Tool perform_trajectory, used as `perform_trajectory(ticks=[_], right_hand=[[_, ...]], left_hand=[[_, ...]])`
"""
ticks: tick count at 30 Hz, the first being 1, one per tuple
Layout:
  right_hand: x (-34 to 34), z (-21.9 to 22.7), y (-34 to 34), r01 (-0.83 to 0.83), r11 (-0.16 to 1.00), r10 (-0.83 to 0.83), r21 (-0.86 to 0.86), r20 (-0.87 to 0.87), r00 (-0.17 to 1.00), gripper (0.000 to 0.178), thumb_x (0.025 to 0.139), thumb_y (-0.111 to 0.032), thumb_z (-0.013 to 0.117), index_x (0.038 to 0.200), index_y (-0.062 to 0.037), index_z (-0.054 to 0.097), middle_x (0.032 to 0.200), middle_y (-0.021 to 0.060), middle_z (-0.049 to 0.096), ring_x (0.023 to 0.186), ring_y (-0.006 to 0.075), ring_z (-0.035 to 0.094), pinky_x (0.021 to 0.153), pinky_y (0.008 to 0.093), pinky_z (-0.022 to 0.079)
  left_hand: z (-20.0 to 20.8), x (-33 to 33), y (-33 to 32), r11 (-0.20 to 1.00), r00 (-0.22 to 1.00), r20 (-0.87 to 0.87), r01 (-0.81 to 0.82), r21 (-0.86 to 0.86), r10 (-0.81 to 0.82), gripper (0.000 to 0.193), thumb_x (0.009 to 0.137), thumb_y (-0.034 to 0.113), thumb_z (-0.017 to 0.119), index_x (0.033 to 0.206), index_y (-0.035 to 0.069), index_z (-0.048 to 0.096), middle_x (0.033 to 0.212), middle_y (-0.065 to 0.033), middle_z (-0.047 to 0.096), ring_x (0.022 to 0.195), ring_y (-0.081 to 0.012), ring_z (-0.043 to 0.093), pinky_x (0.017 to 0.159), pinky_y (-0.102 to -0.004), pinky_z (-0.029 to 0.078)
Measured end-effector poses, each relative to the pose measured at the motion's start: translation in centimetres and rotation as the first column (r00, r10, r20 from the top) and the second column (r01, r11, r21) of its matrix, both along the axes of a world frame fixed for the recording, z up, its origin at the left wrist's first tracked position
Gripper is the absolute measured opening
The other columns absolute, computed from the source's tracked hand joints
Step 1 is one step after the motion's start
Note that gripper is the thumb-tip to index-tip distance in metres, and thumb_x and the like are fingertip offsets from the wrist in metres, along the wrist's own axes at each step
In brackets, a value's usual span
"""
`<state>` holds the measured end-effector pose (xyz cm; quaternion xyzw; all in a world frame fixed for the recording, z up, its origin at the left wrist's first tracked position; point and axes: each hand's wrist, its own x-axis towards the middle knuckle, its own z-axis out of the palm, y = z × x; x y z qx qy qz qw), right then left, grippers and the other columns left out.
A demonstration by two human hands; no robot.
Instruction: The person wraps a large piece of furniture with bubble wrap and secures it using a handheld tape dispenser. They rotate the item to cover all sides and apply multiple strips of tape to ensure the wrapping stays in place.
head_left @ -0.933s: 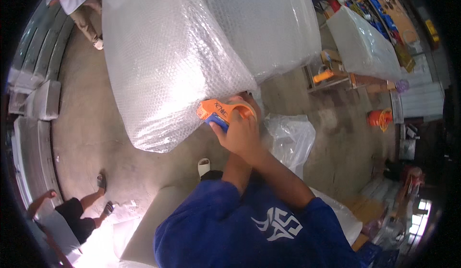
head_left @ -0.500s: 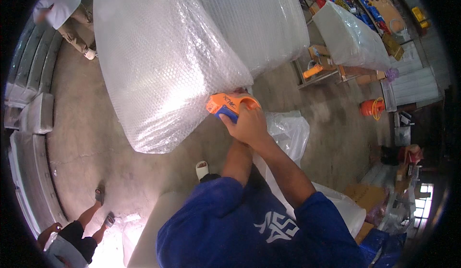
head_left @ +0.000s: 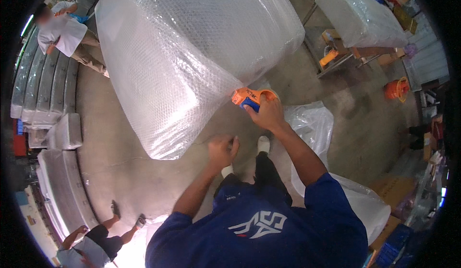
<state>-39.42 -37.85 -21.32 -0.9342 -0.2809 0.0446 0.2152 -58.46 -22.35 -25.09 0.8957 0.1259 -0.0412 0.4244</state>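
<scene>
My right hand [head_left: 270, 115] is closed around an orange and blue tape dispenser [head_left: 250, 98]. The dispenser's front end is at the lower right corner of a big bundle wrapped in bubble wrap [head_left: 177, 66], where the wrap draws together; whether they touch is hard to see. Below that corner, my left hand [head_left: 222, 150] is in the air over the floor, slightly blurred. Its fingers are curled in with the thumb raised, and nothing shows in them.
Loose clear plastic film [head_left: 309, 124] trails on the floor beside my right arm. At right stands a wrapped block [head_left: 360, 18] on a table, with an orange bucket [head_left: 396, 89] nearby. Wrapped panels [head_left: 50, 75] line the left side. Two people are at left, one near the bundle.
My left hand has come away from beside the right one, down and to the left. The right hand and tape dispenser appear further right in view. The bundle's lower corner also sits slightly further right.
</scene>
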Motion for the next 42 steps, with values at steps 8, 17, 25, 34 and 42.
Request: perform_trajectory(ticks=[8, 17, 25, 34, 42], right_hand=[[1.7, -4.0, 0.7, -0.013, 0.978, -0.003, 0.208, 0.079, 0.997, 0.068, 0.087, -0.054, 0.072, 0.115, 0.0080, 0.064, 0.097, 0.0278, 0.070, 0.092, 0.0460, 0.068, 0.084, 0.0507, 0.052], [4.4, -7.0, -1.0, 0.263, 0.939, -0.256, 0.220, -0.061, 0.965, 0.070, 0.089, -0.054, 0.070, 0.115, 0.0099, 0.064, 0.093, 0.0284, 0.071, 0.091, 0.0434, 0.071, 0.086, 0.0518, 0.054], [4.2, -10.2, -5.9, 0.657, 0.727, -0.492, 0.197, -0.518, 0.700, 0.074, 0.092, -0.059, 0.065, 0.118, 0.0094, 0.064, 0.106, 0.0288, 0.072, 0.105, 0.0462, 0.068, 0.090, 0.0536, 0.052], [-8.2, -11.4, -14.9, 0.745, 0.667, -0.587, -0.022, -0.630, 0.508, 0.066, 0.087, -0.058, 0.073, 0.107, 0.0050, 0.074, 0.101, 0.0279, 0.073, 0.098, 0.0388, 0.073, 0.086, 0.0476, 0.054], [-9.3, 1.6, -11.3, 0.116, 0.954, -0.002, 0.278, -0.379, 0.925, 0.072, 0.080, -0.059, 0.080, 0.120, -0.0001, 0.065, 0.111, 0.0247, 0.070, 0.103, 0.0422, 0.069, 0.089, 0.0470, 0.054]], left_hand=[[6.7, 10.7, 6.9, -0.128, 0.685, -0.270, 0.252, 0.959, -0.677, 0.063, 0.100, 0.027, 0.048, 0.153, -0.006, 0.040, 0.166, -0.0195, 0.030, 0.156, -0.0351, 0.024, 0.129, -0.0462, 0.011], [6.3, 12.6, 5.7, -0.749, 0.617, -0.709, 0.276, 0.602, -0.342, 0.063, 0.104, 0.025, 0.035, 0.155, -0.011, 0.030, 0.169, -0.0214, 0.019, 0.158, -0.0354, 0.013, 0.129, -0.0463, -0.001], [4.0, 15.1, 4.0, -0.744, 0.662, -0.659, 0.227, 0.629, -0.355, 0.063, 0.103, 0.024, 0.039, 0.150, -0.017, 0.035, 0.166, -0.0272, 0.024, 0.155, -0.0443, 0.018, 0.129, -0.0528, 0.001], [-0.7, 20.1, 0.4, -0.040, 0.749, -0.373, 0.422, 0.906, -0.547, 0.084, 0.101, 0.040, 0.054, 0.157, -0.012, 0.020, 0.167, -0.0261, 0.021, 0.155, -0.0420, 0.020, 0.129, -0.0503, 0.007], [4.1, 6.0, -0.3, 0.763, 0.997, -0.035, 0.034, -0.646, -0.074, 0.065, 0.104, 0.030, 0.062, 0.157, 0.003, 0.036, 0.150, -0.0196, 0.050, 0.137, -0.0244, 0.049, 0.114, -0.0365, 0.041]])
